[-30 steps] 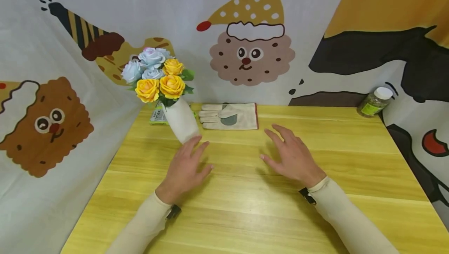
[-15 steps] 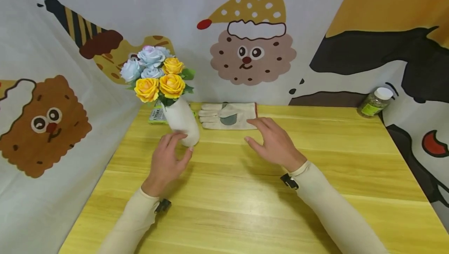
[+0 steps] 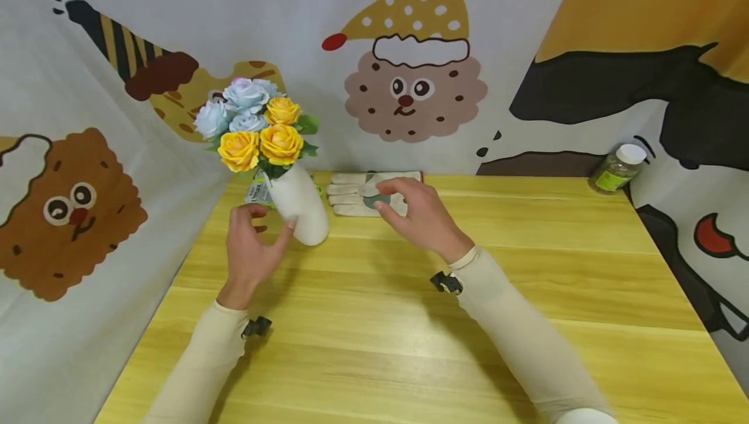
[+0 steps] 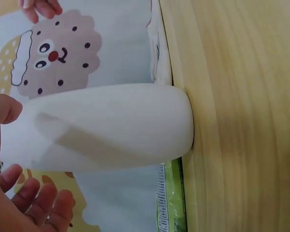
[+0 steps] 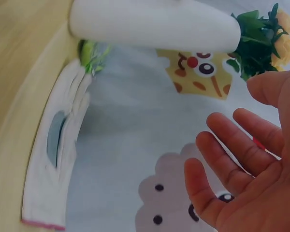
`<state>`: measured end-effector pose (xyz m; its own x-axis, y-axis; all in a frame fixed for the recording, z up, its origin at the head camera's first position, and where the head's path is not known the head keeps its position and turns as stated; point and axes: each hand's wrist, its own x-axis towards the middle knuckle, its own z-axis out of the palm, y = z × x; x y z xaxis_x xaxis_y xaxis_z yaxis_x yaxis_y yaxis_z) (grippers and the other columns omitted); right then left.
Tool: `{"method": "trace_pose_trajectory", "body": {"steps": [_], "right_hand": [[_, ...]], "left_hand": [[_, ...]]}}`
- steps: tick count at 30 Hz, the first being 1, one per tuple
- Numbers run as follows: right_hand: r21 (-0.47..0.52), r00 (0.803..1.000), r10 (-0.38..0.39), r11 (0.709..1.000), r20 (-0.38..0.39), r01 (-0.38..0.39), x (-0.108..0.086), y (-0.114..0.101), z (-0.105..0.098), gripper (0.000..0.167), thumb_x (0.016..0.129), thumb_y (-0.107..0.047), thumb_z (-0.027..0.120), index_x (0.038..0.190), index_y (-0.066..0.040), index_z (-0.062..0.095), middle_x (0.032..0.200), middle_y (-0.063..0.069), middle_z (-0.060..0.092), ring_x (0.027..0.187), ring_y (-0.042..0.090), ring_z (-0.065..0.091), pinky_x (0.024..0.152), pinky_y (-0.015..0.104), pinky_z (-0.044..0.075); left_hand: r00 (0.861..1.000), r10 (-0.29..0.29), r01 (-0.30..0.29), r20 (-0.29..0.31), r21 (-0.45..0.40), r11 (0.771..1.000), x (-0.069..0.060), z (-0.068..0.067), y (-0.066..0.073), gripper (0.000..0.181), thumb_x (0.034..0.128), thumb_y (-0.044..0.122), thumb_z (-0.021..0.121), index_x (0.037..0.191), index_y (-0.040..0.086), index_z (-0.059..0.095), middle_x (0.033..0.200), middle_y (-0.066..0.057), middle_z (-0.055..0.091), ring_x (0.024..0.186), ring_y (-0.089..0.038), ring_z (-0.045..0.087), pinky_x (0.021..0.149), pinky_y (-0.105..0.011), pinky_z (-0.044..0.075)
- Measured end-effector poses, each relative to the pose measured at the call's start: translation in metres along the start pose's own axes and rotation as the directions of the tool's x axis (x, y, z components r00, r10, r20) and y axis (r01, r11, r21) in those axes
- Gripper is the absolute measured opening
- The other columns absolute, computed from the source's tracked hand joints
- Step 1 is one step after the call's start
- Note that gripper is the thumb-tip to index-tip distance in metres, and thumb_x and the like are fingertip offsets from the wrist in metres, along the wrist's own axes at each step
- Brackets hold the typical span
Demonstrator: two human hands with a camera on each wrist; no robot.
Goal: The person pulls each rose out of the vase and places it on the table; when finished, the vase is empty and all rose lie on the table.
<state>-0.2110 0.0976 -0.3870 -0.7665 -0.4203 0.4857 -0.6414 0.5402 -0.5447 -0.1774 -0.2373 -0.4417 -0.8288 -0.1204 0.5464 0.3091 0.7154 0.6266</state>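
A white vase [image 3: 301, 206] stands on the table with artificial roses [image 3: 257, 128] in yellow and pale blue. My left hand [image 3: 251, 251] is at the vase's left side, thumb and fingers spread around it; in the left wrist view the fingers [image 4: 41, 200] look apart from the vase. My right hand [image 3: 421, 216] hovers right of the vase, in front of the work gloves [image 3: 345, 196], its fingers loosely bent and holding nothing. Flat on the table, the pale gloves have a grey-green patch and a red cuff edge; the right hand partly covers them in the head view.
Behind the vase lies a green and grey packet [image 3: 256, 191], partly hidden. A jar [image 3: 617, 169] with a white lid and green label stands at the back right corner. A cartoon-printed cloth [image 3: 328, 105] hangs behind the wooden table [image 3: 374, 333].
Both hands have moved left: the left from in front of the vase to its left side, the right from open table toward the vase, now before the gloves. The vase stays put.
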Motion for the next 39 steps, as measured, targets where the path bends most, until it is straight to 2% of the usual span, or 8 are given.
{"method": "trace_pose_trajectory", "body": {"steps": [7,12,18,22,28,33,36,39], "right_hand": [[0.096,1.0,-0.001,0.995,-0.004,0.001,0.022,-0.012,0.015,0.03,0.104,-0.026,0.067,0.129,-0.01,0.071,0.12,0.006,0.077,0.109,0.022,0.072,0.088,0.041,0.06],[0.132,1.0,0.019,0.991,-0.008,-0.018,0.04,-0.02,0.021,0.03,0.105,-0.026,0.065,0.129,-0.01,0.071,0.116,0.005,0.078,0.109,0.02,0.072,0.086,0.038,0.06],[0.123,1.0,0.019,0.992,0.022,-0.022,0.059,-0.032,0.025,0.027,0.105,-0.024,0.065,0.128,-0.009,0.072,0.114,0.005,0.078,0.108,0.019,0.071,0.086,0.039,0.059],[0.161,0.999,0.006,0.987,0.037,-0.011,0.073,-0.044,0.031,0.028,0.105,-0.023,0.065,0.128,-0.008,0.071,0.113,0.006,0.078,0.107,0.019,0.071,0.086,0.036,0.06],[0.231,1.0,0.0,0.973,0.026,-0.006,0.09,-0.059,0.045,0.03,0.105,-0.026,0.066,0.128,-0.008,0.072,0.116,0.006,0.078,0.104,0.016,0.071,0.088,0.031,0.058],[0.262,0.999,0.037,0.964,-0.008,-0.034,0.1,-0.068,0.057,0.026,0.103,-0.025,0.068,0.119,-0.007,0.075,0.104,0.006,0.077,0.099,0.018,0.07,0.088,0.036,0.058],[0.274,0.998,0.057,0.961,-0.023,-0.048,0.105,-0.072,0.062,0.021,0.102,-0.024,0.068,0.112,-0.008,0.075,0.097,0.005,0.074,0.095,0.018,0.069,0.085,0.038,0.057],[0.266,0.996,0.083,0.961,-0.022,-0.074,0.109,-0.074,0.065,0.016,0.101,-0.023,0.069,0.105,-0.009,0.075,0.097,0.005,0.073,0.093,0.017,0.068,0.081,0.034,0.056]], "left_hand": [[0.993,-0.114,0.119,0.041,-0.15,0.981,0.009,-0.001,-0.001,0.079,0.0876,0.032,0.086,0.144,-0.002,0.043,0.135,-0.023,0.049,0.126,-0.037,0.057,0.099,-0.058,0.055],[0.984,-0.163,0.174,0.071,-0.225,0.959,0.017,-0.001,-0.001,0.081,0.088,0.031,0.087,0.149,0.004,0.041,0.139,-0.018,0.05,0.134,-0.035,0.054,0.104,-0.058,0.053],[0.977,-0.17,0.203,0.132,-0.292,0.935,0.025,-0.004,0.0,0.081,0.089,0.025,0.086,0.152,0.005,0.04,0.143,-0.017,0.05,0.138,-0.035,0.052,0.106,-0.063,0.051],[0.97,-0.16,0.215,0.183,-0.337,0.917,0.031,-0.004,0.0,0.082,0.0895,0.022,0.086,0.156,0.009,0.039,0.148,-0.014,0.05,0.138,-0.033,0.051,0.106,-0.064,0.05],[0.969,-0.156,0.22,0.192,-0.377,0.9,0.038,0.0,0.001,0.078,0.0892,0.019,0.086,0.153,0.011,0.042,0.148,-0.01,0.051,0.135,-0.028,0.054,0.106,-0.062,0.052],[0.966,-0.183,0.24,0.18,-0.38,0.893,0.039,0.001,0.004,0.075,0.0881,0.021,0.088,0.148,0.008,0.044,0.142,-0.007,0.053,0.13,-0.021,0.055,0.105,-0.059,0.053],[0.964,-0.196,0.252,0.178,-0.398,0.882,0.039,0.0,0.008,0.074,0.0877,0.021,0.088,0.146,0.009,0.044,0.139,-0.005,0.053,0.126,-0.018,0.055,0.102,-0.051,0.054],[0.963,-0.196,0.256,0.184,-0.411,0.875,0.039,0.001,0.009,0.074,0.0877,0.021,0.088,0.146,0.009,0.044,0.139,-0.004,0.053,0.127,-0.018,0.055,0.1,-0.043,0.054]]}}
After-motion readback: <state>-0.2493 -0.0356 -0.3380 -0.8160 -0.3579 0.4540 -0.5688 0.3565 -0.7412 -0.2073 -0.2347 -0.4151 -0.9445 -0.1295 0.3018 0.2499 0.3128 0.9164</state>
